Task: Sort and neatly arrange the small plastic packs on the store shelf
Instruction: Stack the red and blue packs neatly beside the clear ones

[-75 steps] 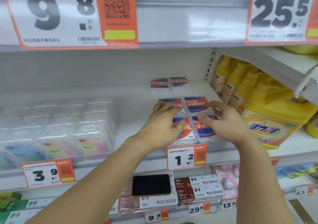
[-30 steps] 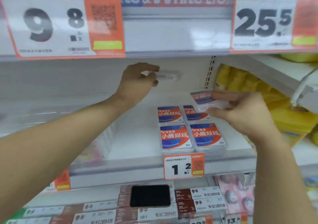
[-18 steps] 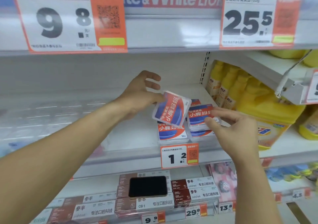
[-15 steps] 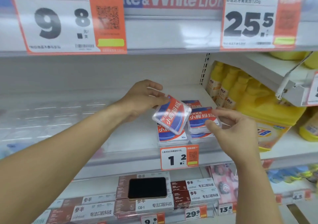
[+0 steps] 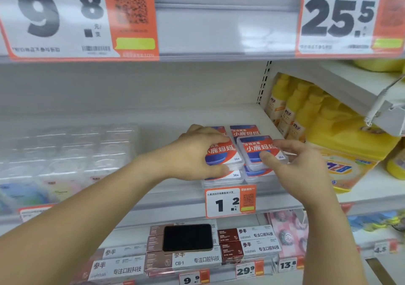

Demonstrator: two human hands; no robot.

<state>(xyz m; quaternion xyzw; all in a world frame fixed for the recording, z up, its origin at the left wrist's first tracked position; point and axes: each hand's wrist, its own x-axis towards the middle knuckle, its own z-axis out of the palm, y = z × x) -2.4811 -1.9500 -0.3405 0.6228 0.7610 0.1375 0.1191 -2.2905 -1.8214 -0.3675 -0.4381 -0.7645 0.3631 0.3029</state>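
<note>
While 0.5 s ago both floss-pick packs were held tilted above the shelf (image 5: 175, 195), each now sits flat on a front pack above the 1.2 price tag (image 5: 230, 200), so the front row is two layers high and stacking looks nearly complete. Left hand (image 5: 192, 153) grips the left top pack (image 5: 223, 153), fingers over its far edge and thumb at its near edge; right hand (image 5: 300, 164), loosely curled, pinches the right top pack (image 5: 258, 149), just beside it, by the near and right edges. Two more packs lie behind.

Small clear plastic packs with red-and-blue labels sit near the shelf (image 5: 179, 118) front: a left pack (image 5: 223, 154) and a right pack (image 5: 259, 151) stacked on lower ones, more just behind.
</note>
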